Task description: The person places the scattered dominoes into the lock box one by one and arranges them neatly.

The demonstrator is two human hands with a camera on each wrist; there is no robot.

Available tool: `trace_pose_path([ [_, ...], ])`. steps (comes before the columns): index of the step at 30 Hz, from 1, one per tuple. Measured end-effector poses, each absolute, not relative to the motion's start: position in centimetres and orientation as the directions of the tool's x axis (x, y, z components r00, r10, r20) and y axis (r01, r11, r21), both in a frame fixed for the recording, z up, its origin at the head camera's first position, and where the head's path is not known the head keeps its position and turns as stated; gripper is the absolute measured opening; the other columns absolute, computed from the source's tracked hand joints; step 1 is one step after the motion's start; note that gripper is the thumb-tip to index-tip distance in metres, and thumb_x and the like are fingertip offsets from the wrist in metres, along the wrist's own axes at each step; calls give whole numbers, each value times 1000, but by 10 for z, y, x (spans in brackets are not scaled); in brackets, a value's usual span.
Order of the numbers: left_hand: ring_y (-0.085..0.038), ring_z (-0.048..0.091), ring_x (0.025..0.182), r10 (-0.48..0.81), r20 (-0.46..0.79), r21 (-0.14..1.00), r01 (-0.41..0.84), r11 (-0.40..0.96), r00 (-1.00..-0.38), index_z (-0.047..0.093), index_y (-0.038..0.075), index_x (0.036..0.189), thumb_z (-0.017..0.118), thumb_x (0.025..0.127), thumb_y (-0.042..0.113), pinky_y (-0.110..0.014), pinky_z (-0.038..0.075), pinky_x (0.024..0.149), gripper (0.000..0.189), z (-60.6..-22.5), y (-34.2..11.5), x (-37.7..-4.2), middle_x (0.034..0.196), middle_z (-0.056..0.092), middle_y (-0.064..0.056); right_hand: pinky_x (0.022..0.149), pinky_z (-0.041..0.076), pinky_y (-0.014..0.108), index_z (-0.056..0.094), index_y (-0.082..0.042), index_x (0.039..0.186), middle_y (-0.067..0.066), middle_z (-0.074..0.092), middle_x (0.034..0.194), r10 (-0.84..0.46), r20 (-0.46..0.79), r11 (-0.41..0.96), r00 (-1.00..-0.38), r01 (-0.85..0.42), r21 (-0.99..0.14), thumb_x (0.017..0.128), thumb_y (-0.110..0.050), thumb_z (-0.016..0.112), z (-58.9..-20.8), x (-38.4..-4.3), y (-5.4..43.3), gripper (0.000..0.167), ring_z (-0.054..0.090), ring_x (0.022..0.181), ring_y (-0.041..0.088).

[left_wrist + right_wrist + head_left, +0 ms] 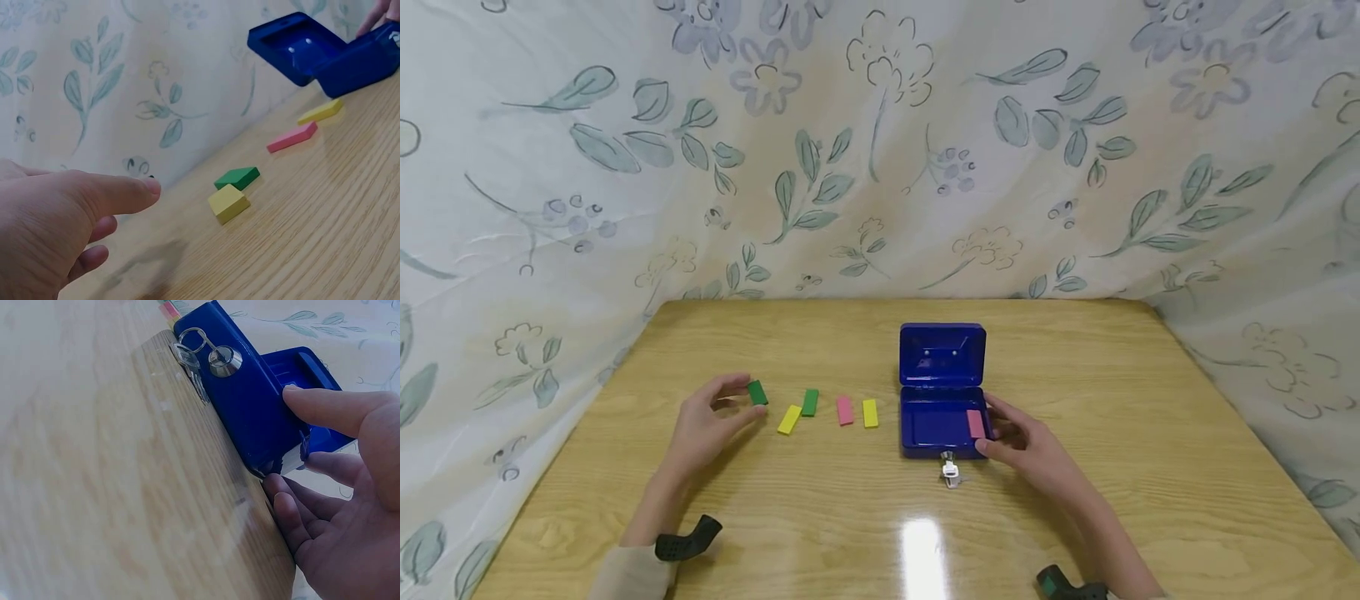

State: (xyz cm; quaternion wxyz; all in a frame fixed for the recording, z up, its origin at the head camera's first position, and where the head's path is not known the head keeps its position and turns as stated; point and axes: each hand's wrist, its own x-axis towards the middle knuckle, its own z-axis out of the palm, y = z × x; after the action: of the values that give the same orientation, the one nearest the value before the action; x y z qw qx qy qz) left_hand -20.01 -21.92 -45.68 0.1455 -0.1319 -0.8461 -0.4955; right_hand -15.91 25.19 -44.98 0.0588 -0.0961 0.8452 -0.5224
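Note:
My left hand (709, 425) pinches a green block (757, 392) between thumb and fingers at the left of the table. That block is hidden in the left wrist view, where the thumb (128, 194) shows. At the right, my right hand (1033, 450) grips the right wall of a blue cash box (932, 429), thumb at the rim and fingers along the outer side. The box's lid (942, 354) stands raised at the back. Inside, a pink block (975, 423) lies by the right wall. Keys on a ring (190, 353) hang from the front lock (225, 361).
Between left hand and box lie a yellow block (789, 419), another green block (810, 402), another pink block (845, 410) and a second yellow block (870, 413). The wooden table (820, 500) ends at a floral curtain (880, 167) behind and at both sides.

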Motion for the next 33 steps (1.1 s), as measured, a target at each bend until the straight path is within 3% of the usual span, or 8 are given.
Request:
trace_pose_path([
  [28,-20,60,106,83,430,785,418,457,-899,63,4,123,86,78,21,-31,51,84,53,-452,-197,-195,116,65,0,88,49,39,35,-15,154,18,49,141,-195,-19,465,-981,-75,-882,92,-25,72,-451,-159,250,73,56,108,27],
  [33,-20,59,107,104,431,782,428,453,-896,63,2,123,84,80,19,-35,51,85,51,-453,-194,-195,118,64,-3,87,49,39,35,-14,154,19,48,142,-201,-22,451,-979,-72,-890,92,-23,72,-451,-160,249,73,56,108,28],
])
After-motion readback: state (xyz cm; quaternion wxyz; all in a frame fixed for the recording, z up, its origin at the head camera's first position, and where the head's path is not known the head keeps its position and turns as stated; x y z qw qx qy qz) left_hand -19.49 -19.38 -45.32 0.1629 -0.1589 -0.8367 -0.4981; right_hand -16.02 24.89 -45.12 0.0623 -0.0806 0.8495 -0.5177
